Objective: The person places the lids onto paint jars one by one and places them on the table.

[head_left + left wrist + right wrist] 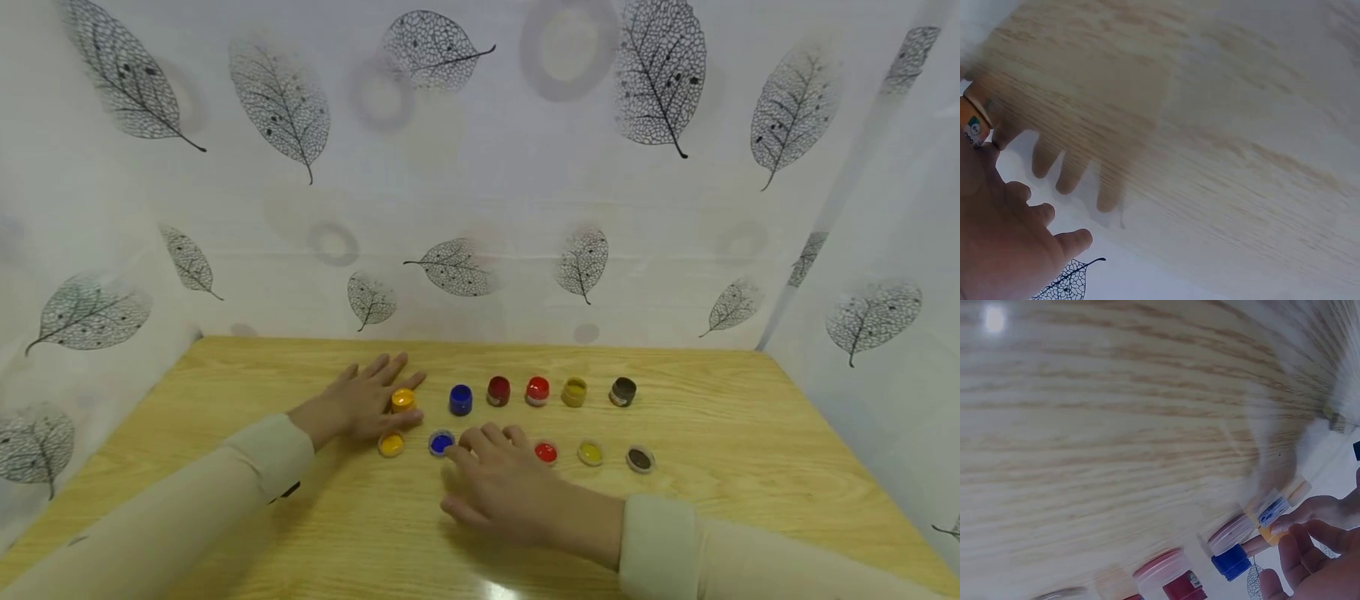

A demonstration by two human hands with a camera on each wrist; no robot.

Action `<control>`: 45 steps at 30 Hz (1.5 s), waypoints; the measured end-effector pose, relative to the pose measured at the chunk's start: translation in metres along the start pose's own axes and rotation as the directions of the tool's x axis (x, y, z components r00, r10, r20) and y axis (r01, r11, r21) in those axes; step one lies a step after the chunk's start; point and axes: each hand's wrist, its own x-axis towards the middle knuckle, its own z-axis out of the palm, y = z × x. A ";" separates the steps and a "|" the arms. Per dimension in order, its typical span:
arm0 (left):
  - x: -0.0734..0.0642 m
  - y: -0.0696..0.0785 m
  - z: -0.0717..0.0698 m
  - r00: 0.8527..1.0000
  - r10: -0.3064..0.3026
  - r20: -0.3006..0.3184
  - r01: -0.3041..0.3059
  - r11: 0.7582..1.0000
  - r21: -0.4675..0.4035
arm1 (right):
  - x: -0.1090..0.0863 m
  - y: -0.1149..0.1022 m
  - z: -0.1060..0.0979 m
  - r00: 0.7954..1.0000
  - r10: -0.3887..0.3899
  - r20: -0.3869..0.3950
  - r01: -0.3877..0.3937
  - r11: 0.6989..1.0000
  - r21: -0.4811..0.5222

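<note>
My left hand lies with fingers spread around an orange paint jar; its thumb passes in front and a finger behind. In the left wrist view the same jar sits right beside the fingers. Just in front of it is a lid with orange paint. My right hand is over the row of lids with loosely bent fingers, a fingertip right at the edge of the blue-painted lid. The right wrist view shows this blue lid beside a fingertip. The right hand hides one lid from the head view.
Blue, dark red, red, ochre and black paint jars stand uncapped in a row. Nearer lie red, yellow and dark lids. A leaf-patterned curtain borders the wooden table.
</note>
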 end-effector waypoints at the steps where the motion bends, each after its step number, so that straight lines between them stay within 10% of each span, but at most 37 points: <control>1: 0.000 -0.001 0.000 1.000 0.001 -0.002 -0.001 1.000 0.002 | 0.001 -0.001 0.001 1.000 0.001 0.000 -0.001 1.000 0.003; 45: -0.034 -0.035 0.001 0.994 -0.018 -0.105 0.023 0.999 0.045 | 0.097 -0.024 0.017 0.998 0.064 0.022 -0.061 0.992 -0.107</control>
